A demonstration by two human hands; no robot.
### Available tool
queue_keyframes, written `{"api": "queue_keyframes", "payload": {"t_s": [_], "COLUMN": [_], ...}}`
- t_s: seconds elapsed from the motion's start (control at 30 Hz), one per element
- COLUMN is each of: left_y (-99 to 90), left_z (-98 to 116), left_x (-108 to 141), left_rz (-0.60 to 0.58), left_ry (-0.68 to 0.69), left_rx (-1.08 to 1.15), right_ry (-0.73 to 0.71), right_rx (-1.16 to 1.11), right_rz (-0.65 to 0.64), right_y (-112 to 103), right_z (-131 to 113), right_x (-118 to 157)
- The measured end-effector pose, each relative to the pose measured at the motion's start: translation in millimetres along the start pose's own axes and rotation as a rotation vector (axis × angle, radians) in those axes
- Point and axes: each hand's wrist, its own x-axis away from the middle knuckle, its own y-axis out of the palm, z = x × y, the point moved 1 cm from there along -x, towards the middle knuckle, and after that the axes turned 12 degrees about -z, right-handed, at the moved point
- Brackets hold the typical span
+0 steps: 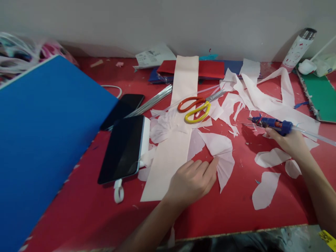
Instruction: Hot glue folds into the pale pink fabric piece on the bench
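Note:
My left hand [193,181] is closed, its fingertips pinching the gathered edge of a pale, pleated piece of paper or thin cloth [224,162] on the red table. My right hand [291,141] is wrapped around a blue hot glue gun [270,123] whose tip points left. A clear glue stick [315,134] sticks out of its back end. Below the gun lie several cut petal-like pieces, one of them a pale petal [266,190]. Scissors [207,100] with red and yellow handles rest partly across a long cream strip [181,87], beyond my left hand.
A large blue board [52,133] slants over the left side. Beside it are a tablet [123,147], a phone [133,101] and a bundle of thin wires [154,99]. Pale scraps [252,94] spread behind the glue gun. At the back right stand a flask [299,50] and a green board [319,96].

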Motion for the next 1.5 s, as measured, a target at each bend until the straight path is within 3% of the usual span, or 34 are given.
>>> {"api": "queue_keyframes", "payload": {"t_s": [0.2,1.03,1.27,1.5], "left_y": [2.1,1.8,0.6,-3.1], "left_z": [-1.0,-0.9,-0.7,-0.1], "left_x": [-1.1,-0.8,0.1,4.0], "left_rz": [-0.054,-0.051,-0.026,-0.014], "left_ry": [-0.032,-0.056,-0.045,0.014], "left_rx": [0.007,0.031,0.021,0.069], "right_ry": [-0.049,-0.029,-0.056,0.013], "right_rx": [-0.005,0.028,0.015,-0.023], "right_rz": [-0.023,-0.018,-0.019,-0.028], "right_y": [0.4,1.3,0.5,1.1], "right_z": [-1.0,0.2,-0.1,0.6], "right_x": [0.7,-0.2,0.4,1.0]}}
